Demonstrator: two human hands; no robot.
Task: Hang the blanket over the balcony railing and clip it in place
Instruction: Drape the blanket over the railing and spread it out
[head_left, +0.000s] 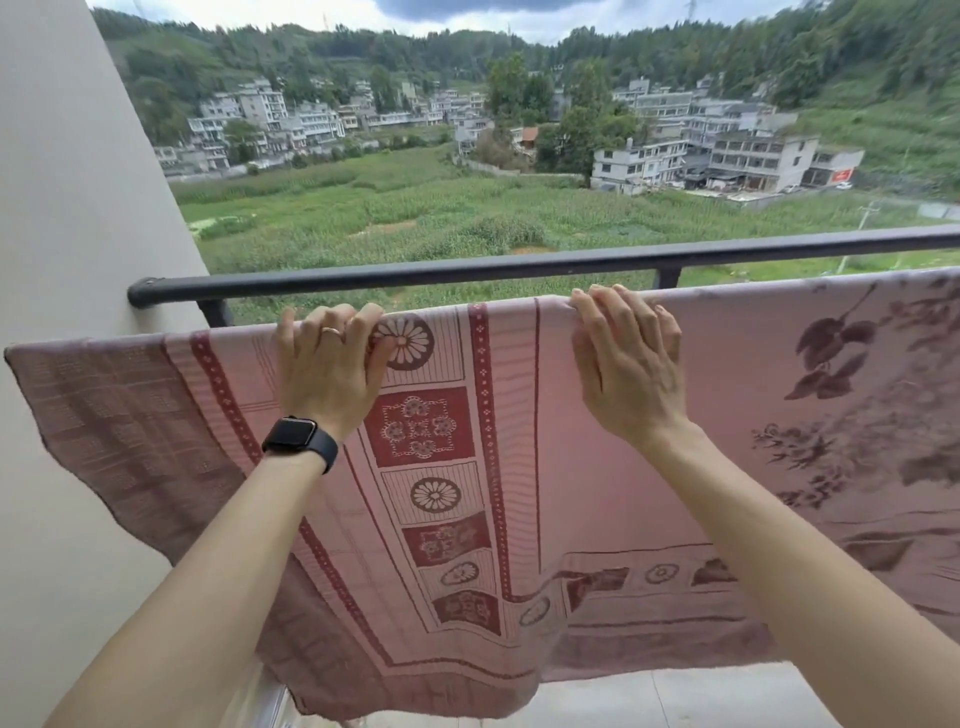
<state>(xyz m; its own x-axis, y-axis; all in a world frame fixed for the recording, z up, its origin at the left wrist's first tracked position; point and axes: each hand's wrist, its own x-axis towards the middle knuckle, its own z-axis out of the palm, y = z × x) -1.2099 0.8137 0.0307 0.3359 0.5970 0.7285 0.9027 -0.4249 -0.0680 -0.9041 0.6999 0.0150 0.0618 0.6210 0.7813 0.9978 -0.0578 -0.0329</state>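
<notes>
A pink blanket (519, 467) with dark red flower and square patterns hangs spread wide across the view, its top edge held level just below the black balcony railing (467, 270). My left hand (332, 364), with a ring and a black watch on the wrist, grips the top edge left of centre. My right hand (628, 358) grips the same edge further right. The blanket's near side drapes down towards me; whether its top edge rests on a lower bar I cannot tell. No clip is in view.
A pale wall (67, 208) closes the left side, where the railing ends. Light floor tiles (675, 696) show under the blanket's lower hem. Beyond the railing lie green fields, white buildings and wooded hills.
</notes>
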